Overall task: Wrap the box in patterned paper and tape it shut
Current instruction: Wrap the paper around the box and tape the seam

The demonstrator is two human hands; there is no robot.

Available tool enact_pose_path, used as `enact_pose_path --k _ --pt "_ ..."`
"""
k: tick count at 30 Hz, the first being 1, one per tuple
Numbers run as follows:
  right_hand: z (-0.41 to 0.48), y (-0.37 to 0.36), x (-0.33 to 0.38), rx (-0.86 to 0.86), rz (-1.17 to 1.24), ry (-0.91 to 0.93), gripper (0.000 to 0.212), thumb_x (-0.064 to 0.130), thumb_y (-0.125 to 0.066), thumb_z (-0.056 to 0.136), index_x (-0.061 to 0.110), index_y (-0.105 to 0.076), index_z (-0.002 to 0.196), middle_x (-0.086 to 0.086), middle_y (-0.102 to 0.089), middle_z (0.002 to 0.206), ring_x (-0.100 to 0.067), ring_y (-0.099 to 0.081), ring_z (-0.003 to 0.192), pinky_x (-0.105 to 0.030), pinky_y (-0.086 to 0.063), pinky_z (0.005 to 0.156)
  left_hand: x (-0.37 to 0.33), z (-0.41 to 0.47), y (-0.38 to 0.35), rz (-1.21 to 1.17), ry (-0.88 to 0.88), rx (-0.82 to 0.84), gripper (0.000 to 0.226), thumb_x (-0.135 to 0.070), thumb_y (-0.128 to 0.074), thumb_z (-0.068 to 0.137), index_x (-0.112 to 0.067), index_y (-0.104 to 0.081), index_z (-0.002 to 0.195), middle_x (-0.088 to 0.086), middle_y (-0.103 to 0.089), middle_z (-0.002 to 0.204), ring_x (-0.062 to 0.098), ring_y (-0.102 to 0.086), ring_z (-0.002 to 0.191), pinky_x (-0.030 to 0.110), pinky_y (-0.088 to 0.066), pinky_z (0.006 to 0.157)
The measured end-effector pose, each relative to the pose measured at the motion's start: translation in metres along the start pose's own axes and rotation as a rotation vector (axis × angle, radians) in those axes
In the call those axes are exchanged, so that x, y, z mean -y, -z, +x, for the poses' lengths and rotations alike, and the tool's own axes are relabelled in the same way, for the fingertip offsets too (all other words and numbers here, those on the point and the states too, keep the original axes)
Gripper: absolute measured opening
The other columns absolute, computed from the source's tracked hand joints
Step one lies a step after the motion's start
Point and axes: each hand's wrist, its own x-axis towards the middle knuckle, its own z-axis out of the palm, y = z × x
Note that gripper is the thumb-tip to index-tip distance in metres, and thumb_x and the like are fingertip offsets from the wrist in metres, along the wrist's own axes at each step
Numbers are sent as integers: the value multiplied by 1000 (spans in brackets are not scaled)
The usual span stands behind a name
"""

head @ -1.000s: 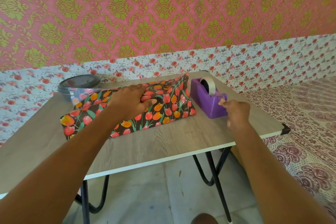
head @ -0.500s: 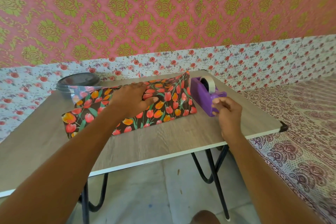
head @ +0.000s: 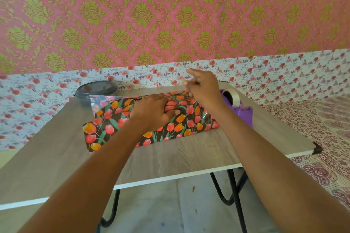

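The wrapped box [head: 189, 119] lies flat, long axis running left-right.

1. The paper-covered box [head: 106, 130] is lying on your counter [head: 180, 155].
2. The tape dispenser [head: 244, 113] is sitting just to its right.
3. The round container [head: 94, 91] is standing behind its left end.
4. Your left hand [head: 153, 111] is resting on the box.

left hand [head: 153, 111] flat, right hand [head: 202, 89] perhaps pinching

Home room, damask wallpaper [head: 170, 15], floral border [head: 284, 73], patterned cloth [head: 322, 128], small table [head: 56, 147]
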Motion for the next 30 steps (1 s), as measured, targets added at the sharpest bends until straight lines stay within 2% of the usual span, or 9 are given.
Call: enact_pose_path --k 3,7,11,14,16,19,25,27,30 --pt "25 -16 15 85 -18 -148 21 3 -72 89 7 -59 105 -11 -74 74 -14 -64 51 -32 -50 54 1 1 -3 7 17 0 87 -87 -19 86 -25 -49 141 -1 -58 141 27 -59 123 48 -56 88" --pt "41 -33 21 175 -197 -304 22 -14 -70 76 2 -55 76 -25 -72 74 -33 -74 60 -35 -59 53 2 2 -7 11 34 -20 87 -87 -18 85 -26 -53 136 -2 -62 134 25 -60 120 48 -57 86" --pt "49 -43 10 158 -254 -395 26 -11 -71 79 4 -50 81 -18 -67 70 -26 -67 52 -27 -52 45 2 4 -10 7 26 -22 89 -87 -18 84 -24 -55 134 0 -62 134 26 -60 120 48 -57 86" --pt "55 -49 5 142 -245 -416 30 -8 -77 76 3 -50 84 -21 -69 83 -31 -73 69 -44 -64 64 4 5 -10 -3 31 -17 93 -87 -15 81 -22 -57 132 1 -63 132 27 -61 119 48 -56 87" --pt "59 -52 4 145 -257 -431 31 -8 -80 73 1 -52 85 -24 -70 91 -38 -74 79 -52 -64 72 4 6 -10 -1 30 -22 93 -87 -14 80 -22 -59 129 1 -64 129 27 -61 116 46 -57 84" --pt "61 -53 7 164 -215 -469 30 -14 -77 77 -1 -52 87 -26 -68 91 -38 -75 75 -41 -64 63 4 5 -12 0 31 -33 92 -88 -14 79 -22 -61 124 1 -65 126 26 -62 113 45 -57 82" --pt "69 -52 16 226 -256 -517 37 -15 -76 79 1 -44 87 -28 -69 88 -35 -75 72 -41 -63 64 4 5 -11 24 33 -22 101 -88 -9 78 -20 -56 137 3 -59 140 28 -57 126 48 -55 91" --pt "72 -51 19 276 -325 -538 34 -10 -79 80 -5 -50 97 -27 -73 85 -32 -71 66 -35 -59 60 4 5 -10 25 33 -15 103 -88 -8 77 -20 -54 138 4 -58 142 28 -56 128 49 -55 92" --pt "75 -47 19 334 -471 -532 49 11 -90 76 -8 -56 105 -20 -73 83 -28 -62 64 -31 -49 53 4 6 -8 3 39 8 105 -88 -8 75 -20 -54 138 4 -57 143 29 -55 129 50 -53 95"
